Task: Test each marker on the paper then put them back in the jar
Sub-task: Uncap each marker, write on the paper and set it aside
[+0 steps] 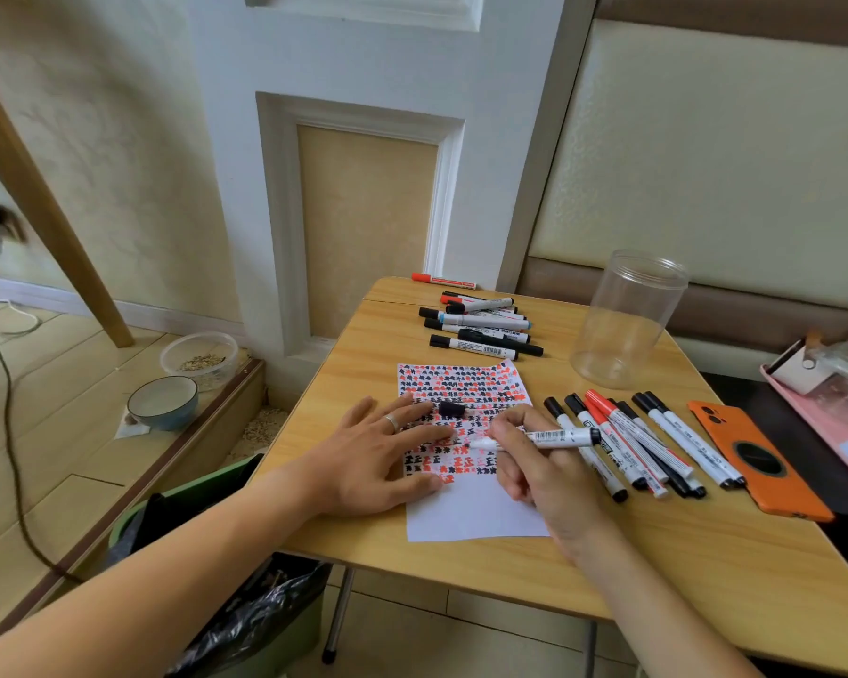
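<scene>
A: Your right hand (pixel 529 457) pinches the white marker with the black end (pixel 542 438), and its tip touches the white sheet of paper covered in red and black marks (pixel 466 518). What should you do?

B: Press softly and draw one short mark in a bare spot low on the sheet. Your left hand (pixel 380 455) lies flat and spread on the paper, so keep it there to stop the sheet sliding on the wooden counter (pixel 657 555).

A: And the little black cap (pixel 451 409)?

B: It lies loose on the paper just past your left fingers. Snap it back on first. Then drop the marker in the tall clear plastic jar (pixel 627 318), which stands empty at the far right, near the row of markers (pixel 632 442)
</scene>
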